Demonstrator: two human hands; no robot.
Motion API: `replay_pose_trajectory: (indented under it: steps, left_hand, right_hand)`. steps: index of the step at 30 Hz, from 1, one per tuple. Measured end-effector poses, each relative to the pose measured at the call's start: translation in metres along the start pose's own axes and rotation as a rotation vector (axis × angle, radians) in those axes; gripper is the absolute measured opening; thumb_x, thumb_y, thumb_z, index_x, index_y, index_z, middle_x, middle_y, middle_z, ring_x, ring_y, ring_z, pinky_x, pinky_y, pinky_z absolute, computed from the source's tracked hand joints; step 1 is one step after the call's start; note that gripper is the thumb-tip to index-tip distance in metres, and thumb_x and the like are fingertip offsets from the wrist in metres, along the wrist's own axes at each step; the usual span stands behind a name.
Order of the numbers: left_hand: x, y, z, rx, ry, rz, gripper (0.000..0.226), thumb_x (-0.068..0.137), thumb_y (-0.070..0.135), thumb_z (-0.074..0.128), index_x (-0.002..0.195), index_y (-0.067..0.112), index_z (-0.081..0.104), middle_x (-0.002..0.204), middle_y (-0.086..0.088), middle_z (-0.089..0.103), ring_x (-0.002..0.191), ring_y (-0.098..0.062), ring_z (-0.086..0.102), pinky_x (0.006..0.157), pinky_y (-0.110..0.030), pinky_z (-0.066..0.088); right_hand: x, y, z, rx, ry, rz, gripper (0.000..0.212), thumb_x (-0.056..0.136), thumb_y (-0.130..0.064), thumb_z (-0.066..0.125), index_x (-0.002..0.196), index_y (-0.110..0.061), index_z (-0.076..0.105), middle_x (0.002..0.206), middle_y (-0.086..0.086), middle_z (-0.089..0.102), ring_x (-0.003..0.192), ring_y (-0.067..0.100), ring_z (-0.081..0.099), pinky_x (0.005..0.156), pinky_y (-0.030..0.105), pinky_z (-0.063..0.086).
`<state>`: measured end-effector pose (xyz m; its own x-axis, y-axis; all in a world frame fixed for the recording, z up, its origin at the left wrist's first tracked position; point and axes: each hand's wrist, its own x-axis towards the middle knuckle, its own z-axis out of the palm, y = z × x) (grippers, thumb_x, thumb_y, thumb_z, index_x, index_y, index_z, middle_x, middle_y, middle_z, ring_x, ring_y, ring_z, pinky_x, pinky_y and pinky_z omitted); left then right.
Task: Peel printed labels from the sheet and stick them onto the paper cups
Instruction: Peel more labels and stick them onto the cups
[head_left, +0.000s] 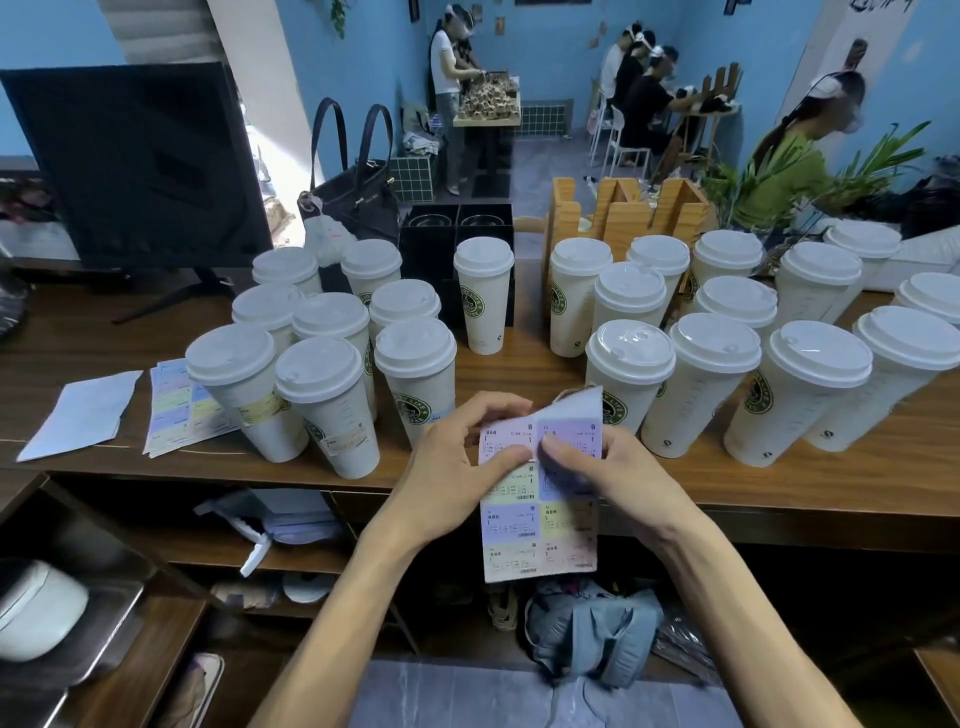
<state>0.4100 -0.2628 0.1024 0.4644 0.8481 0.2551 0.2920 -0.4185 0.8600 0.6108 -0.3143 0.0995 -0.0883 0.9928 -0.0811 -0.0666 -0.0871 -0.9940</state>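
Note:
I hold a label sheet of pastel printed stickers upright in front of the counter edge. My left hand pinches its upper left part, thumb on a pink label. My right hand pinches the upper right, where a purple label curls up off the backing. Several lidded white paper cups stand on the wooden counter. The left group carries labels on some cups. The right group shows only the green logo.
More label sheets and a blank white backing paper lie at the counter's left. A dark monitor, a black handbag, a black box and a wooden holder stand behind the cups. People work in the background.

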Motion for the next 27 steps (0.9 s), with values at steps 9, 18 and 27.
replay_pose_trajectory:
  steps: [9,18,27]
  left_hand:
    - [-0.002,-0.006,0.019,0.387,0.428,0.151,0.017,0.087,0.034,0.076,0.104,0.028,0.077,0.109,0.007,0.058,0.106,-0.005,0.047,0.095,-0.008,0.03]
    - [-0.004,0.008,0.034,0.09,0.464,-0.06,0.016,0.091,0.038,0.076,0.103,0.027,0.079,0.095,0.018,0.075,0.092,0.0,0.069,0.079,-0.025,0.056]
    - [-0.007,0.01,0.038,0.089,0.472,-0.081,0.011,0.093,0.029,0.075,0.1,0.025,0.082,0.092,0.02,0.076,0.089,0.006,0.069,0.075,-0.011,0.051]
  right_hand:
    - [0.007,0.007,0.011,0.125,0.158,-0.006,0.029,0.088,-0.031,0.078,0.114,-0.02,0.076,0.115,0.002,0.078,0.11,0.024,0.072,0.1,0.047,0.054]
    - [0.01,0.009,0.019,0.163,0.209,0.007,0.015,0.098,-0.019,0.067,0.106,-0.01,0.075,0.101,0.006,0.079,0.094,0.019,0.074,0.081,0.03,0.054]
    - [0.006,0.006,0.025,0.065,0.255,-0.046,0.022,0.1,-0.027,0.064,0.103,-0.008,0.074,0.091,0.001,0.08,0.084,0.011,0.075,0.069,0.023,0.056]
